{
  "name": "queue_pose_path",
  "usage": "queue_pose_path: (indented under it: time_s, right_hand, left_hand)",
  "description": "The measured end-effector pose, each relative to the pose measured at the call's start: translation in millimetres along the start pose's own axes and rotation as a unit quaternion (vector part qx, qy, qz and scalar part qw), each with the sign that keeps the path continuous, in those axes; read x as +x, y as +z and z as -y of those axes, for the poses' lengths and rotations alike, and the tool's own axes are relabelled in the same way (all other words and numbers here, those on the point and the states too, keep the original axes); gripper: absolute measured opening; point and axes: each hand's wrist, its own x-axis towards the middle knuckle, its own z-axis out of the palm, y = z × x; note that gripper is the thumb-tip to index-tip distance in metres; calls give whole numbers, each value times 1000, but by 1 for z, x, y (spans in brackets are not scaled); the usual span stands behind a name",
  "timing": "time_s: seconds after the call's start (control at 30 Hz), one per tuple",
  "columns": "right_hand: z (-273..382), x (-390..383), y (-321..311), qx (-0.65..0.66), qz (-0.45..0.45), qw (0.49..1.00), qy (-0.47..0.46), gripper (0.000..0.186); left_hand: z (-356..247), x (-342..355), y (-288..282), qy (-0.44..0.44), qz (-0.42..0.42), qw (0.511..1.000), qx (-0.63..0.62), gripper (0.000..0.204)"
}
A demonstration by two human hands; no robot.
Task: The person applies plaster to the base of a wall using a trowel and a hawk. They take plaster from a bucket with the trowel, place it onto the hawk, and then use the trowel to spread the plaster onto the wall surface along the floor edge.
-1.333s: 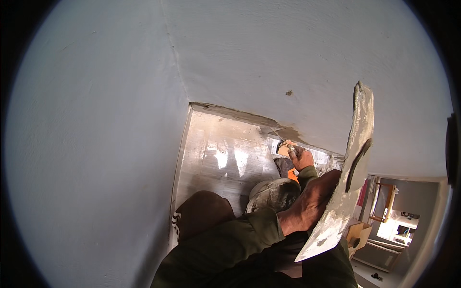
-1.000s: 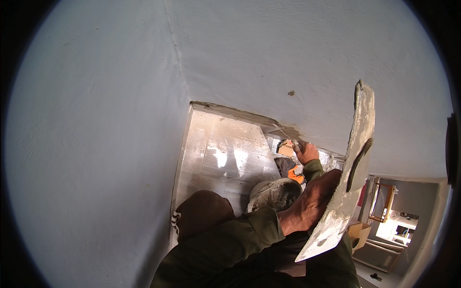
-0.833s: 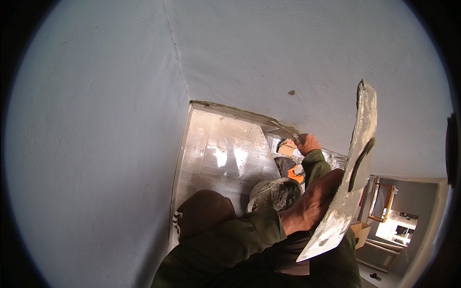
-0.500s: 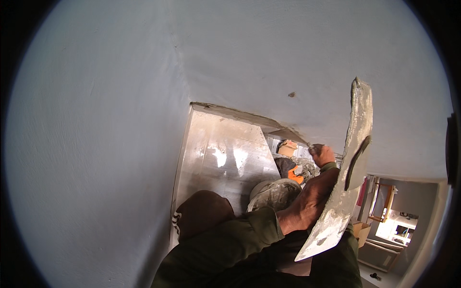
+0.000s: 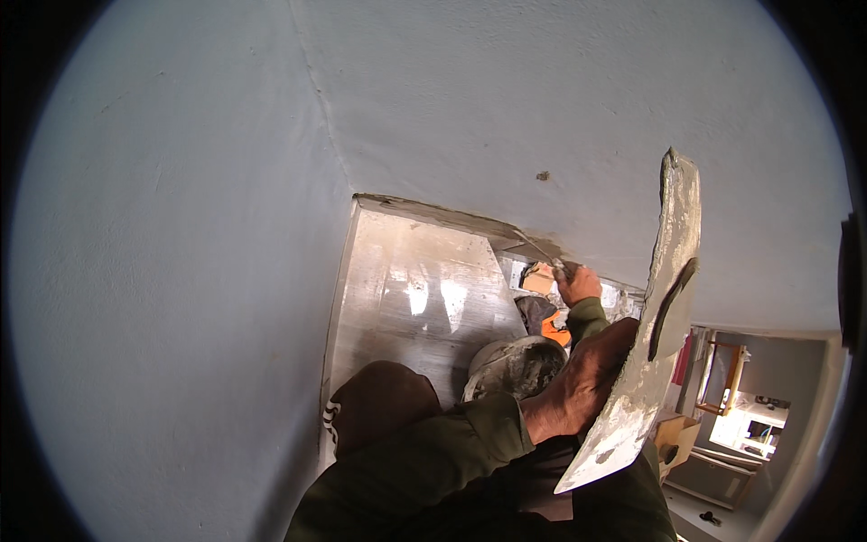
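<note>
A long, wide plastering spatula, its blade caked with dried grey plaster, stands on a slant in front of me. My left hand is closed round it from behind, so its handle is hidden. On the blade's face is a dark curved strip I cannot make out. Farther off, past the left hand, my right hand grips a small putty knife. The thin blade of that knife lies against the bottom edge of the grey wall, pointing up and to the left.
Below the hands stands a plaster-smeared bucket. Behind it are a dark and orange item and a torn cardboard box on the shiny floor. My knee is close to the left wall. A doorway opens at the right.
My right hand has moved left along the wall's bottom edge with the putty knife, and more of its sleeve shows. The left hand and wide spatula have hardly moved.
</note>
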Motion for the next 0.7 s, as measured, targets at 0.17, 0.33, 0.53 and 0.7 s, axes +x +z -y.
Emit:
queue_pose_path:
  time_s: [0.17,0.33,0.53,0.7]
  right_hand:
    - [-37,-6,-24,62,28,997,-26,40]
    - [-9,14,-23,-66,124,989,-54,37]
    - [19,43,-9,-98,43,994,-11,28]
    - [7,39,-44,-75,73,994,-36,28]
  left_hand:
    - [6,-1,3,8,-13,1000,-9,30]
    - [6,0,2,28,4,1000,5,31]
    - [4,1,3,26,3,1000,-11,31]
    - [0,-2,-3,18,-17,999,-26,31]
